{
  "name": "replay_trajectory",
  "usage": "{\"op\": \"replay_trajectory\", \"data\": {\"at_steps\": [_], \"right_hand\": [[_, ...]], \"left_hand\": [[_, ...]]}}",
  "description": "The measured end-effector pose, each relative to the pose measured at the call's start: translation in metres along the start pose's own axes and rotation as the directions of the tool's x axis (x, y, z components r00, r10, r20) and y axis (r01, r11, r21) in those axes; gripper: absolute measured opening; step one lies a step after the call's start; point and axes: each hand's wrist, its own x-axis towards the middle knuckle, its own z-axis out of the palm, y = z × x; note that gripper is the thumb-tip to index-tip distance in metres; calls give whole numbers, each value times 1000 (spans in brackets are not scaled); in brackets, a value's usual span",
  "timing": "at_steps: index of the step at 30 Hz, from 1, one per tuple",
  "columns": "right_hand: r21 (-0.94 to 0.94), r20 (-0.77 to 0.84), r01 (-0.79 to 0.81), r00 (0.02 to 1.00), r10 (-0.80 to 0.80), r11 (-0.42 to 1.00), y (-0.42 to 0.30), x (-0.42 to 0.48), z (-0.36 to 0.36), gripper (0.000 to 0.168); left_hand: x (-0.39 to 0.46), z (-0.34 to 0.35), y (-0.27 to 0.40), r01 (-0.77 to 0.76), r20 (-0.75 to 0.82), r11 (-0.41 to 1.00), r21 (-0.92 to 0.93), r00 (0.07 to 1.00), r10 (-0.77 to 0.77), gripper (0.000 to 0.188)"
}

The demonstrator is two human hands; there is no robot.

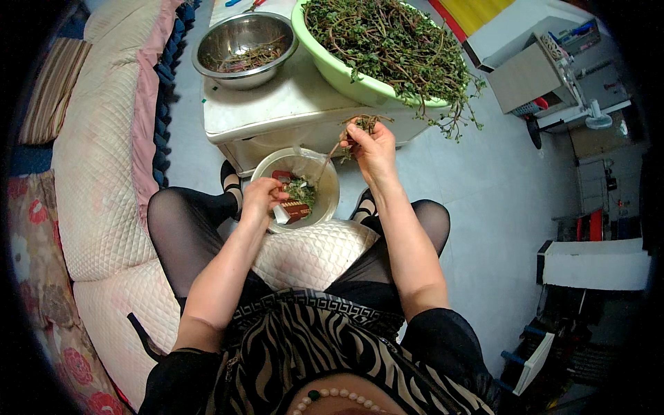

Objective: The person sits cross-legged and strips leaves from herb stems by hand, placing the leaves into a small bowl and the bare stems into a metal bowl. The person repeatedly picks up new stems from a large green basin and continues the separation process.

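Observation:
My right hand (376,148) grips a small bunch of stems and leaves (366,123), raised in front of the table edge. One long stem hangs from it down toward a pale waste bin (332,199). Over the bin's left side is my left hand (262,199), its fingers curled close together; whether they pinch a scrap cannot be made out. Inside the bin lie green plant scraps (305,191) and a dark red printed packet (295,210). A light green basin (332,70) heaped with leafy, reddish-stemmed greens (384,49) stands on the table, some sprigs trailing over its rim.
A steel bowl (244,80) with some stems in it stands on the white table (259,111), left of the basin. Red-handled pliers or scissors (255,5) lie behind it. A quilted sofa (104,155) runs along the left. Shelving (524,80) stands at right.

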Motion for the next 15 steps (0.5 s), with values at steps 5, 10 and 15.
{"op": "replay_trajectory", "data": {"at_steps": [5,10,15], "right_hand": [[-107,65,-172,982,179,979,7,-6,3,10],[-134,73,-241,965,252,961,23,-14,17,8],[-131,164,-269,943,289,954,32,-17,24,9]], "left_hand": [[9,12,11,-669,172,407,621,623,763,31],[-21,46,49,-507,264,842,186,851,454,23],[-19,46,40,-478,261,870,120,861,437,21]]}}
